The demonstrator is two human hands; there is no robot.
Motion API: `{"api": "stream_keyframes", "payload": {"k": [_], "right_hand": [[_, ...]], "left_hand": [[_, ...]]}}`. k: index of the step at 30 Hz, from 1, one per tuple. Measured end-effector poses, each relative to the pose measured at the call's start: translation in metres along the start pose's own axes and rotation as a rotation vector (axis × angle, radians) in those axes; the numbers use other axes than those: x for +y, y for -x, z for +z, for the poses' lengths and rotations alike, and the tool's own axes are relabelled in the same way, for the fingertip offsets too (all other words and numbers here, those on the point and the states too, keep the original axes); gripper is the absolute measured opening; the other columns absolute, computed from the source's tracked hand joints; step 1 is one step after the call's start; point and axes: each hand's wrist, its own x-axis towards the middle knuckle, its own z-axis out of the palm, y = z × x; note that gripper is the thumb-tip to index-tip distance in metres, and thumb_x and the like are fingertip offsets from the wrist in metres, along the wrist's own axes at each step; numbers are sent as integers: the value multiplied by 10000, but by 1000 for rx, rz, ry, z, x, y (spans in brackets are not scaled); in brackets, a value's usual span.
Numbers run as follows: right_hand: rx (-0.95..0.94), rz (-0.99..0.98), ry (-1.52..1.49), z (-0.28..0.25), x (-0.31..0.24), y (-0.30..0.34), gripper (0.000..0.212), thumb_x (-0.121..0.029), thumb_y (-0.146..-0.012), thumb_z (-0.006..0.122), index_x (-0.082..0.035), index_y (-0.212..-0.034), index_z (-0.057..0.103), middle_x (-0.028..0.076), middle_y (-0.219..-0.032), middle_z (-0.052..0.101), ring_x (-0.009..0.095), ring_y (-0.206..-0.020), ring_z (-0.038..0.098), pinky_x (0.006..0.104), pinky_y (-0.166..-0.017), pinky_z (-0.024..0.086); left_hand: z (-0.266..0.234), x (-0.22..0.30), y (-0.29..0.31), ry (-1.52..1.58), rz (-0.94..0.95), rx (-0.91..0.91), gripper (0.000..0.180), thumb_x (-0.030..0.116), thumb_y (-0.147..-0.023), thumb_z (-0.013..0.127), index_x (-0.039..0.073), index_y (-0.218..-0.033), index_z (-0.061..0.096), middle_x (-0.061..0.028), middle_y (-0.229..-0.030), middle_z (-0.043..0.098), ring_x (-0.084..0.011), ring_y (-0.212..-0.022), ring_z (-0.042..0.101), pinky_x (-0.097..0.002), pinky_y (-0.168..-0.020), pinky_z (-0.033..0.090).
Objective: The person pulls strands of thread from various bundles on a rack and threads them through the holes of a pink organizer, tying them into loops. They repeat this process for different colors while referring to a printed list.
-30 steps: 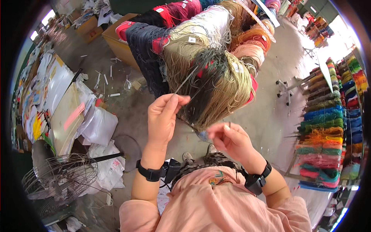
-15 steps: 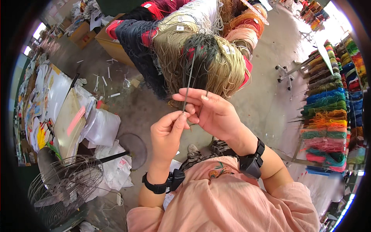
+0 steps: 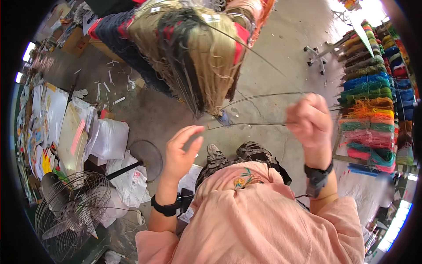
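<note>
A big hanging bundle of yarn strands (image 3: 193,48), beige, dark and red, fills the top middle. My right hand (image 3: 310,121) is closed on a few thin dark strands (image 3: 259,110) that stretch from the bundle across to it at the right. My left hand (image 3: 181,152) is raised below the bundle with its fingers apart, holding nothing, just left of the strands' loose ends. Both wrists wear black bands.
A rack of coloured yarn skeins (image 3: 371,105) stands at the right. A wire fan (image 3: 72,207) sits at the lower left beside white bags (image 3: 110,138). A table with papers (image 3: 52,119) lies along the left. Scraps litter the concrete floor (image 3: 145,110).
My hands were together on the strands below the bundle. Now my right hand has pulled a few strands out to the right, and my left hand has let go and opened.
</note>
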Motion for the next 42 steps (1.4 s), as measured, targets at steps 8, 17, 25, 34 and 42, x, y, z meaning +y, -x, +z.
{"api": "stream_keyframes", "payload": {"k": [8, 17, 25, 34, 42], "right_hand": [[39, -379, -172, -157, -76, 154, 106, -88, -790, 462, -37, -697, 458, -14, -431, 300, 91, -506, 249, 193, -369, 210], [1632, -875, -288, -330, -128, 411, 119, -49, -770, 505, -30, -886, 522, -34, -539, 349, 68, -400, 221, 194, -346, 161], [1087, 13, 298, -264, -144, 319, 115, -115, -793, 494, -22, -825, 554, -35, -562, 474, -2, -388, 254, 143, -348, 184], [555, 186, 475, -195, -157, 244, 150, -123, -777, 507, 16, -758, 562, 1, -500, 482, 20, -369, 318, 158, -351, 214], [179, 441, 198, -112, -97, 148, 127, -86, -762, 524, 28, -801, 562, -52, -515, 400, 30, -427, 292, 181, -394, 201]], "left_hand": [[33, -29, 58, 201, -444, 3, 129, 55, -800, 495, -36, -861, 564, -67, -817, 584, -102, -722, 541, -210, -674, 425], [116, 9, 19, 156, -475, -307, 127, 55, -805, 489, -36, -849, 566, -50, -781, 577, -89, -711, 527, -205, -662, 425], [203, 34, -3, 43, -291, -617, 108, 41, -774, 507, -31, -818, 574, -67, -777, 578, -104, -700, 533, -214, -636, 420], [267, 88, -43, 313, 95, -831, 247, 22, -735, 518, 20, -981, 535, -92, -1018, 534, -121, -725, 534, -226, -641, 434], [264, 112, -63, 718, -2, -961, 298, 11, -758, 515, 7, -1056, 490, -55, -1029, 487, -49, -722, 469, -189, -626, 402]]}}
